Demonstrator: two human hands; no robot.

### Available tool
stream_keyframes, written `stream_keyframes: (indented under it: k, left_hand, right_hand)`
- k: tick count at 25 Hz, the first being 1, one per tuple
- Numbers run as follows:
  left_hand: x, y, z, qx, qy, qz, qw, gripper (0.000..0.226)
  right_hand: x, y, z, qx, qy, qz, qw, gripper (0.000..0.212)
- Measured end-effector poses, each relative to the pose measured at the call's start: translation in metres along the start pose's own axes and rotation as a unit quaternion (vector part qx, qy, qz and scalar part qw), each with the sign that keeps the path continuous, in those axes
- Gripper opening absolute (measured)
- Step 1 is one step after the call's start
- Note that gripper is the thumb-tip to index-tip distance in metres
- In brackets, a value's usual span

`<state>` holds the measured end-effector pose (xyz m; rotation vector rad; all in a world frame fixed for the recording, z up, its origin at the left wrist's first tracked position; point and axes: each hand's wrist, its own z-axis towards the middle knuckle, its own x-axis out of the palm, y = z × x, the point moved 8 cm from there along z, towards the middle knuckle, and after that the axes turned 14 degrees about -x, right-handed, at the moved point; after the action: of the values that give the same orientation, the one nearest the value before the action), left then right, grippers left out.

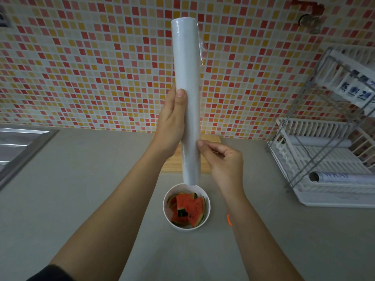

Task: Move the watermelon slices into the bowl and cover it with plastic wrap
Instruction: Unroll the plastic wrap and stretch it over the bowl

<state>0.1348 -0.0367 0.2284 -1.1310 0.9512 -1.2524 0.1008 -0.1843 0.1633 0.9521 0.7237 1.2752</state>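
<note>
Both hands work the plastic wrap roll (187,102) at frame centre: left hand (171,120) grips it upright, right hand (222,159) fingers (200,143) pinch for the film's edge, above the bowl (186,206) of watermelon slices (189,208).

Three rolls (187,98), one bowl (182,227), one cutting board (174,163), one dish rack (332,200), one sink (20,142)

white roll (187,82), red-orange mosaic tiles (91,63)

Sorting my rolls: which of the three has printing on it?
The WRAP-marked roll lying at the dish rack's front; the upright roll in the left hand and the rear roll are plain white.
</note>
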Motion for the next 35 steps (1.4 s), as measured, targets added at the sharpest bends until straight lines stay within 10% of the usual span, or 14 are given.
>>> stream_keyframes:
  k: [15,23,35]
  left_hand:
    - [-0.005,-0.003,-0.004,0.049,-0.047,0.025,0.997,0.029]
    - [-0.008,-0.005,-0.002,0.042,-0.039,0.036,0.998,0.035]
    - [-0.01,-0.01,0.002,0.044,-0.032,0.063,0.997,0.04]
  right_hand:
    - [0.012,0.013,-0.002,-0.085,0.004,-0.168,0.982,0.019]
    - [0.006,-0.013,-0.01,0.047,-0.046,0.033,0.997,0.027]
    - [0.013,-0.021,-0.009,0.022,0.067,-0.005,0.997,0.012]
